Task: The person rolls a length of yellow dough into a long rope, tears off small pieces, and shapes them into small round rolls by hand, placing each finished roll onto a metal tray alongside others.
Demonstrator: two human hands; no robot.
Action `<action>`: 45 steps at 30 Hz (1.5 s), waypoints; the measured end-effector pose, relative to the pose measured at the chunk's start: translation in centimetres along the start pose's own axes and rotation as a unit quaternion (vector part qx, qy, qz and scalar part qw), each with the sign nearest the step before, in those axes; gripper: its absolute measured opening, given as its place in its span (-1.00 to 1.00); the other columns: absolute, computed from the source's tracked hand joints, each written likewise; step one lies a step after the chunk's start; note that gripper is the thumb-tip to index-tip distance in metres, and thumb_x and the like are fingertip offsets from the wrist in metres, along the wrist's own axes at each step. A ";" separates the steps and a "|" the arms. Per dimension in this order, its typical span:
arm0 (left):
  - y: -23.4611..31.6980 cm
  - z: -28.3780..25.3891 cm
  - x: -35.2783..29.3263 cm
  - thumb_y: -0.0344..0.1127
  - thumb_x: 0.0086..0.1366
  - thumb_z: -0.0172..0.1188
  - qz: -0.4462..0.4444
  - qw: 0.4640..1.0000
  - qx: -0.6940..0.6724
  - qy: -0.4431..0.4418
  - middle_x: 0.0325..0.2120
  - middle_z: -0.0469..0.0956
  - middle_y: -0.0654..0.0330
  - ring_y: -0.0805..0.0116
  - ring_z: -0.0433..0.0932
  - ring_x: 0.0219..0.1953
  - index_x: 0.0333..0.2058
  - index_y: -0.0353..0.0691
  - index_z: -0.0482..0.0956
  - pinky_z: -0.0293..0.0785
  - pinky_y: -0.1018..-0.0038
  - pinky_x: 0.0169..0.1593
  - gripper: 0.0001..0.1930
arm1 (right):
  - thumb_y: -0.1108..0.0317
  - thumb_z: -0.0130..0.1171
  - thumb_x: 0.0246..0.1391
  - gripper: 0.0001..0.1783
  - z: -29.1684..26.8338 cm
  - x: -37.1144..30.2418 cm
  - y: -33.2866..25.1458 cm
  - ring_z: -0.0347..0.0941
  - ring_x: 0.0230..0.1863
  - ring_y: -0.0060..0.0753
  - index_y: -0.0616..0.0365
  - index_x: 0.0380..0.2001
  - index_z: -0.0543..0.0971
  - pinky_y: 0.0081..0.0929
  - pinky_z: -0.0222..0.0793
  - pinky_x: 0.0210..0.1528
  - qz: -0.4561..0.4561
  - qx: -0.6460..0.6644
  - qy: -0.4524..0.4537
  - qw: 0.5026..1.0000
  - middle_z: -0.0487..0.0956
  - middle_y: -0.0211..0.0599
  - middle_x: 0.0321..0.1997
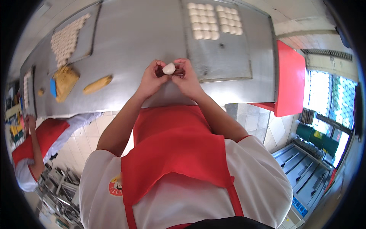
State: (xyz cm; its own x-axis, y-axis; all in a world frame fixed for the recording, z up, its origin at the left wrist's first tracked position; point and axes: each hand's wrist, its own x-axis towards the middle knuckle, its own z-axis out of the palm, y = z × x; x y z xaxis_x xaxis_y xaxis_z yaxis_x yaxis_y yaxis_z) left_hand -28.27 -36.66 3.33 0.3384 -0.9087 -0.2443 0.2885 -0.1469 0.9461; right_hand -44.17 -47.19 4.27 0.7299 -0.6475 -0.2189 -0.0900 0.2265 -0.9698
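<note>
Between the fingertips of both hands, over the metal table [141,34], is a smooth white dough ball [169,69]. My left hand [153,78] curls its fingers and thumb against one side of it. From the other side, the bent fingers of my right hand [187,79] close in on the ball. A yellowish-brown log of soft paste [97,84] lies left of my hands. Farther left sits a larger mound of the same-coloured paste [66,82], with a blue scraper [53,87] against it.
A tray [225,61] at the right bears rows of white dough balls [204,23]. Another tray [85,47] at the far left carries many small dough pieces [68,40]. A co-worker's hand [30,121] is by a narrow tray [32,103]. A red panel [289,78] stands beyond the table's right end.
</note>
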 end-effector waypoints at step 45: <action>2.6 -24.1 -12.7 -0.22 0.17 0.48 0.135 0.762 0.590 0.229 -0.06 0.64 0.29 0.20 0.58 0.14 0.03 0.05 0.71 0.12 -0.12 0.51 -0.59 | 0.30 0.41 0.29 -0.60 24.8 7.6 0.4 0.67 -0.03 -0.44 0.22 0.13 0.67 -0.44 0.62 -0.07 -0.071 -0.293 -0.158 0.940 0.71 -0.10 0.01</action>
State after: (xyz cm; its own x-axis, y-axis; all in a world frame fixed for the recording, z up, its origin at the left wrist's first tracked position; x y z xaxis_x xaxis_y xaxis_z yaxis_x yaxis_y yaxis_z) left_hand -10.27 -16.07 3.84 0.5981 -0.7758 0.2010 -0.7624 -0.4736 0.4410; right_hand -21.85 -33.92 4.84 0.9191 -0.3719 -0.1303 -0.2672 -0.3452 -0.8997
